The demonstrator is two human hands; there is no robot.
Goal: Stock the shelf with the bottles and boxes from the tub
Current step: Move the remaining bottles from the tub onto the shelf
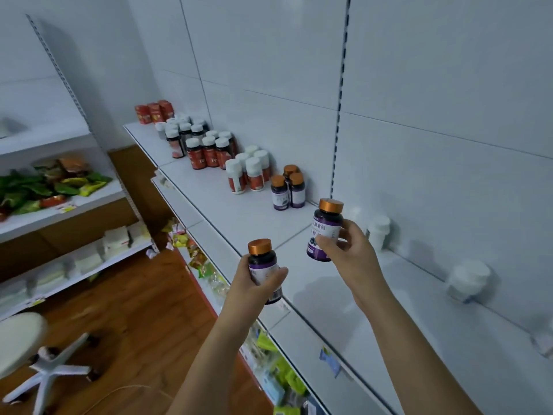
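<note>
Shelf: three purple bottles

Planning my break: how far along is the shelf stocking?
Done: red boxes and rows of bottles, ending in three purple bottles, stand on the shelf. In hand: the left hand and right hand each hold another purple bottle. The tub is out of view.

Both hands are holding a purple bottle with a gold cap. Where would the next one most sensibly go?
Probably the right hand sets its purple bottle down beside the three matching bottles on the shelf; it is already nearest them, with bare shelf alongside.
</note>
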